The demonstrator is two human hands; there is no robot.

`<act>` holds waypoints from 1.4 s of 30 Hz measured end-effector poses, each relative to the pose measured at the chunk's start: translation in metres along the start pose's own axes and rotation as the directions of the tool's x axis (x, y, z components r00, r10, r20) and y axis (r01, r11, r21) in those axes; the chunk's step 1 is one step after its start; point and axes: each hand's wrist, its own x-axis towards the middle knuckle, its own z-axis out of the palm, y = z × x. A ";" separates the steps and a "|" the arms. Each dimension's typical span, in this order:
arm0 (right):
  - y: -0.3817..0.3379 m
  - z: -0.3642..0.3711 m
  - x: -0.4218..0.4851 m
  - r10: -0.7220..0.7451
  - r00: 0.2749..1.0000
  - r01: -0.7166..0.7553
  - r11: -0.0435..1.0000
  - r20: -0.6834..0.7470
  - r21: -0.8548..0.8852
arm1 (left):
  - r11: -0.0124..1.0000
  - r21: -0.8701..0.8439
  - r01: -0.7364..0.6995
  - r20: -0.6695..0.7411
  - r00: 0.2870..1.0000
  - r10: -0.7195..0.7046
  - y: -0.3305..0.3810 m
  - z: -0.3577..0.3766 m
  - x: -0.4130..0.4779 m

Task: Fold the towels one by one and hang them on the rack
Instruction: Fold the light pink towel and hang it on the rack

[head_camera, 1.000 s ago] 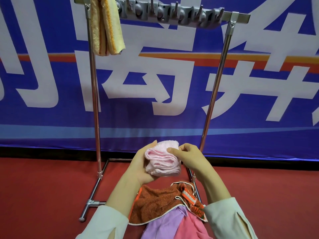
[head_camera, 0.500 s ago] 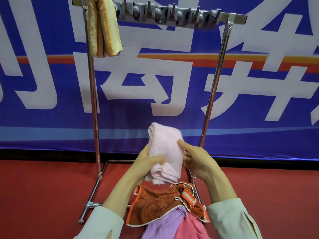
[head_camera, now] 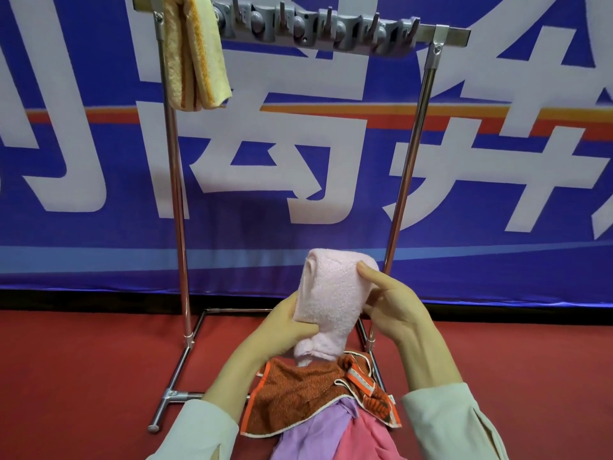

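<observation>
A folded pale pink towel point(head_camera: 328, 290) stands upright between both hands, low in front of the metal rack point(head_camera: 403, 180). My left hand point(head_camera: 283, 322) grips its lower left part, thumb across the front. My right hand point(head_camera: 386, 302) holds its right side, thumb pressed on the upper front. A folded yellow towel with orange stripes point(head_camera: 195, 51) hangs over the rack's top bar at the left end. Below my hands lies a pile: a rust-orange towel point(head_camera: 298, 396), a lilac towel point(head_camera: 315, 436) and a bright pink towel point(head_camera: 365, 439).
A grey hook strip point(head_camera: 318, 28) runs along the rack's top bar to the right of the yellow towel. A blue banner with large white characters point(head_camera: 99, 161) hangs right behind the rack. Red floor point(head_camera: 83, 376) lies under the rack's feet.
The pink towel went from a flat bundle in both hands to standing upright, and it now sits slightly higher. My right thumb moved onto its upper front.
</observation>
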 end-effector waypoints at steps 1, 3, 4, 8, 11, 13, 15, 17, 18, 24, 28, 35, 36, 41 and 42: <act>0.000 0.001 -0.001 -0.034 0.999 0.034 0.997 -0.009 -0.066 | 1.000 0.019 0.017 -0.008 1.000 -0.017 -0.003 0.001 0.000; 0.000 0.003 -0.002 -0.084 0.996 0.081 0.982 -0.007 -0.170 | 0.994 0.083 0.077 -0.028 0.997 -0.075 -0.009 0.005 0.002; 0.000 0.004 -0.002 -0.100 0.995 0.098 0.971 0.001 -0.217 | 0.982 0.133 0.132 -0.056 0.991 -0.125 -0.009 0.007 0.002; 0.008 0.005 0.000 -0.085 0.996 0.090 0.941 0.029 -0.325 | 0.925 0.056 0.376 -0.112 0.923 -0.368 0.010 0.009 0.000; 0.014 0.004 0.003 -0.064 0.998 0.070 0.937 0.027 -0.343 | 0.914 -0.237 0.328 0.003 0.941 -0.337 0.023 0.007 0.000; 0.015 0.007 0.001 -0.048 0.998 0.060 0.931 0.045 -0.360 | 0.853 -0.414 0.317 0.030 0.942 -0.335 0.022 0.008 0.001; 0.018 0.011 -0.001 -0.043 0.997 0.063 0.935 0.064 -0.349 | 0.807 -0.510 0.298 -0.016 0.935 -0.355 0.019 0.010 0.003; 0.022 0.015 -0.002 -0.054 0.995 0.081 0.931 0.085 -0.355 | 0.757 -0.605 0.245 -0.106 0.918 -0.382 0.017 0.010 0.005; 0.024 0.016 -0.003 -0.058 0.993 0.092 0.926 0.102 -0.366 | 0.729 -0.652 0.209 -0.154 0.905 -0.397 0.017 0.008 0.006; 0.021 0.005 0.001 -0.119 0.990 0.131 0.562 0.077 -0.817 | 0.883 -0.454 0.120 -0.339 0.893 -0.296 0.013 -0.005 0.007; 0.017 -0.002 0.001 -0.317 0.948 0.246 0.678 0.026 -0.693 | 0.974 -0.188 0.129 -0.202 0.965 -0.166 0.016 -0.011 0.008; 0.024 0.018 -0.007 -0.223 0.890 0.425 0.721 0.398 -0.548 | 0.982 0.191 -0.017 0.135 0.991 -0.009 0.036 -0.013 -0.006; 0.024 0.019 -0.008 -0.194 0.888 0.417 0.723 0.416 -0.551 | 0.975 0.220 -0.022 0.154 0.988 -0.013 0.036 -0.014 -0.007; 0.022 0.015 -0.013 -0.078 0.884 0.378 0.700 0.462 -0.605 | 0.964 0.266 -0.022 0.176 0.984 -0.026 0.045 -0.023 -0.013; 0.022 0.013 -0.013 -0.060 0.882 0.369 0.704 0.467 -0.607 | 0.962 0.273 -0.028 0.168 0.986 -0.019 0.045 -0.024 -0.014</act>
